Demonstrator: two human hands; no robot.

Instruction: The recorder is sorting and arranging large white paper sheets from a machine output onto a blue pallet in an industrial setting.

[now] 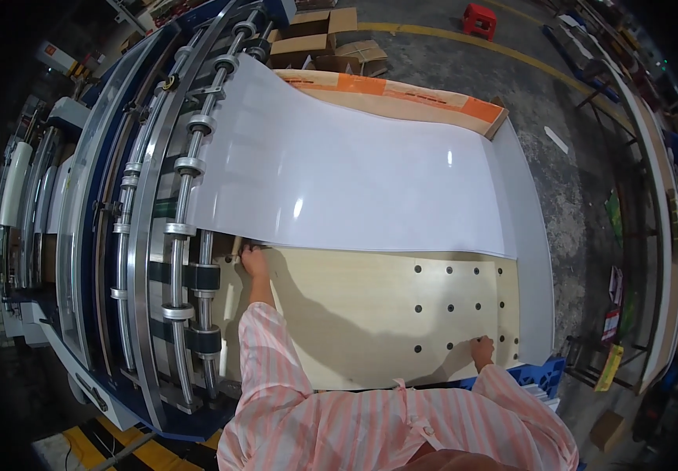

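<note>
One guess: this is the edge-tending step for the glossy white sheet (362,180), and the next move probably calls for a firm hold on its near edge. It lies beyond both hands, beside the rollers (190,166). Left hand (253,261): fingers bent at the near corner, can't tell if pinching. Right hand (482,352): loosely curled over the pale board (339,314), apart from the sheet, grip unclear.
</note>
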